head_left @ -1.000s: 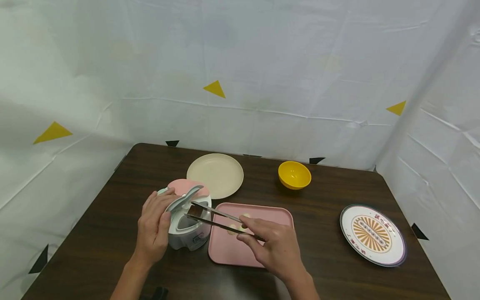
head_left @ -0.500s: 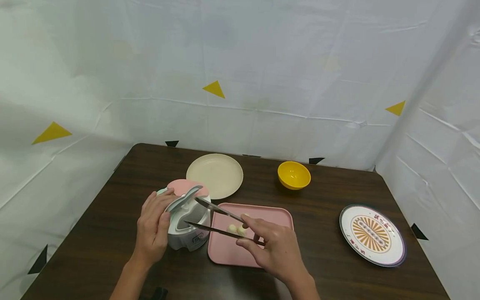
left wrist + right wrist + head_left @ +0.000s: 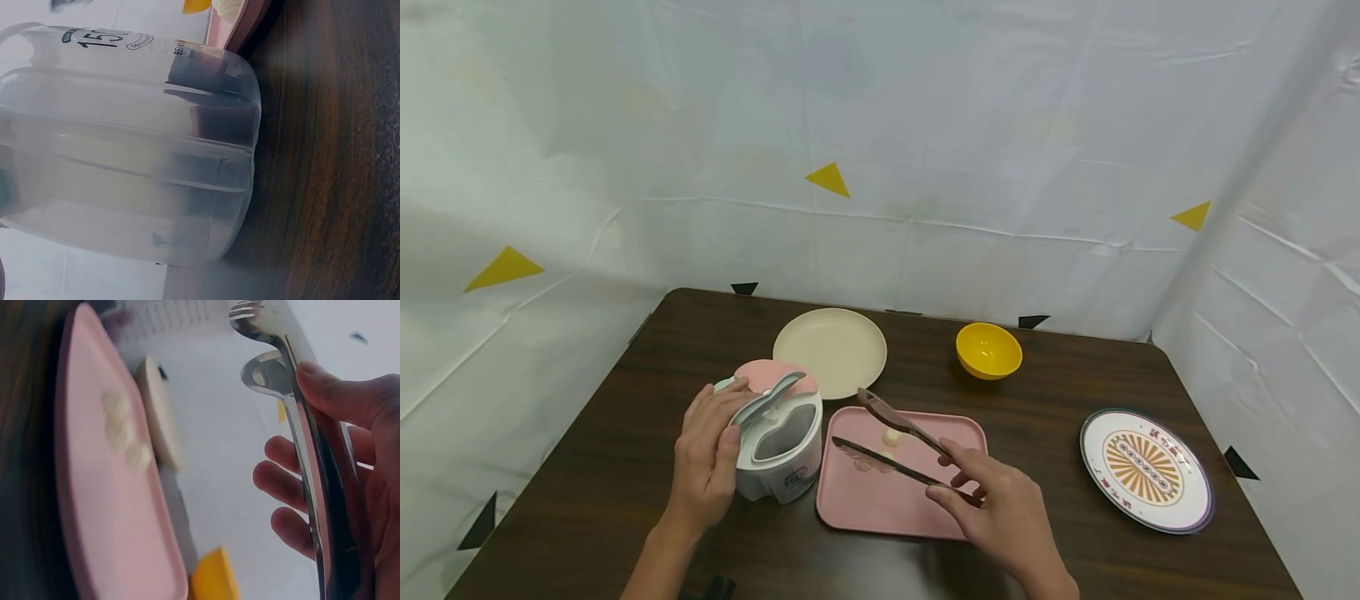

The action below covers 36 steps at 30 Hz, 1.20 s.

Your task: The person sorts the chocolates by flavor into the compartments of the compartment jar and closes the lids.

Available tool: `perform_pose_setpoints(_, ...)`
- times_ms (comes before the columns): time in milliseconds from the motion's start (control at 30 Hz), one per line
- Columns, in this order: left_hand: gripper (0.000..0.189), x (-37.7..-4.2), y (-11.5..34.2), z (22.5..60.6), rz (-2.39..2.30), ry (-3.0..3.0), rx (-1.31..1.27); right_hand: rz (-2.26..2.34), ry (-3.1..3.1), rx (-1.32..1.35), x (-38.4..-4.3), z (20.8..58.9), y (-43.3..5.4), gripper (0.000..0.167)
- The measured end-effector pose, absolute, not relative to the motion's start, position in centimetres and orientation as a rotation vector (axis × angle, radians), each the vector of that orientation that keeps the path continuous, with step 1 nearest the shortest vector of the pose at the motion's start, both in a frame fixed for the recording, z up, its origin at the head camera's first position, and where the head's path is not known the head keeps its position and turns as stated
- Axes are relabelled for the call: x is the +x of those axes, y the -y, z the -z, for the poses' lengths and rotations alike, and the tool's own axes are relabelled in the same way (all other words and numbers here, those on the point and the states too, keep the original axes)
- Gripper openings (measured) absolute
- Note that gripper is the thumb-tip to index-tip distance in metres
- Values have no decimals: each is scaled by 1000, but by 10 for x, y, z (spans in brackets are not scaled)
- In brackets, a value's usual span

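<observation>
While the left hand (image 3: 703, 467) curls round the side of the white container (image 3: 778, 446), thumb at the base of its raised pink lid (image 3: 767, 375), the right hand (image 3: 1007, 517) pinches the metal tongs (image 3: 898, 446) near their hinge — arms spread apart, tips empty, over the pink tray (image 3: 865, 508).

Risk, as judged: held this far back, the tongs give little control at the tips; a small pale dumpling (image 3: 891, 437) could slip or roll across the tray if squeezed off-centre. The lid, propped by the thumb alone, may drop shut if that hand eases.

Item: dumplings — small, pale, rounded; the right-wrist view shows a short row (image 3: 125, 434) on the tray. Position: centre of the head frame, just beside the container. Container body translucent white with printed lettering (image 3: 106, 40), lower left of centre.
</observation>
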<state>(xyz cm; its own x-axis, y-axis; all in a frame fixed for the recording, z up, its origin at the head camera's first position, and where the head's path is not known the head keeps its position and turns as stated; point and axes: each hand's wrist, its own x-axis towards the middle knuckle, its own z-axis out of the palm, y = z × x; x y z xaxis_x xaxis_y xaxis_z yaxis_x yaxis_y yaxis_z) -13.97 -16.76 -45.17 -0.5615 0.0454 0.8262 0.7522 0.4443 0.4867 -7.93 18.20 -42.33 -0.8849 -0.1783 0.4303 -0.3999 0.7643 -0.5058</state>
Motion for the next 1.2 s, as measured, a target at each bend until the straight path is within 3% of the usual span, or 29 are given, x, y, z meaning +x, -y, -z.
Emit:
perform_pose_setpoints(600,32,-139,167,452,1164,1937,-671,-841,2473,-333,-68,453,-254,46)
perform_pose_setpoints(867,32,-139,167,452,1167,1932,-674,-849,2533,-643,-60,460,-268,56)
perform_pose_setpoints(1200,32,-140,168,453,1172,1947,-667,-794,2629,-850,-58,467,-275,64)
